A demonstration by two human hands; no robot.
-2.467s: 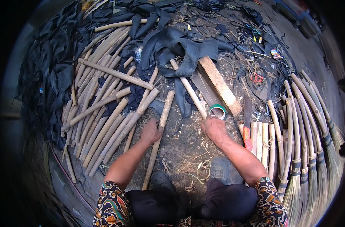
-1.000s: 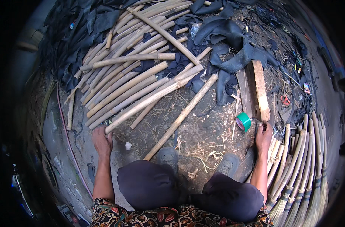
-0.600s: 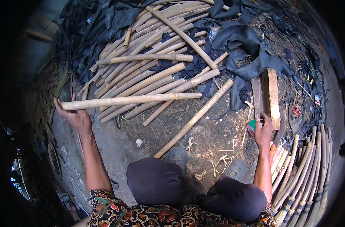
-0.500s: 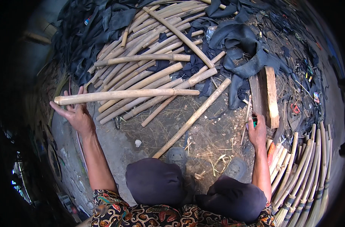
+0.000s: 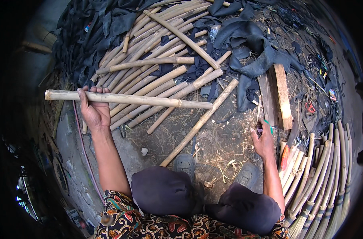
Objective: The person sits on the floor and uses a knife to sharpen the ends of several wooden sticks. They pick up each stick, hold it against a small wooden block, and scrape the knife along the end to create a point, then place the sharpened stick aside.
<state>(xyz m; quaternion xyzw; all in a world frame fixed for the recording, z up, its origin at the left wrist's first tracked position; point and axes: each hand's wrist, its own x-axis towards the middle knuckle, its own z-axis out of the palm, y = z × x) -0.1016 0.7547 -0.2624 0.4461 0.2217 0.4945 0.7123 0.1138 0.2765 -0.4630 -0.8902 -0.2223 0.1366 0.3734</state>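
Observation:
My left hand (image 5: 96, 111) is closed round a pale bamboo pole (image 5: 141, 99) near its left end, thumb in front and fingers behind. The pole lies nearly level across the view, and its thinner right end comes up to a second bamboo pole (image 5: 201, 122) slanting toward my left knee. On the right, my right hand (image 5: 263, 141) curls round a small green and dark object (image 5: 270, 129); most of it is hidden, so its kind does not show. Just beyond those fingers are a thin pale strip (image 5: 259, 106) and a split wood block (image 5: 283, 95).
A heap of bamboo poles (image 5: 149, 75) fills the far middle, with black rubber sheets (image 5: 94, 36) and strips (image 5: 249, 47) around it. Brooms with pale handles (image 5: 320, 179) lie at the lower right. Straw and shavings (image 5: 231, 169) litter the ground near my shoes (image 5: 184, 164).
My left hand has shifted right along the bamboo pole and closed round it, where before its fingers were spread beneath the end. My right hand has moved slightly left.

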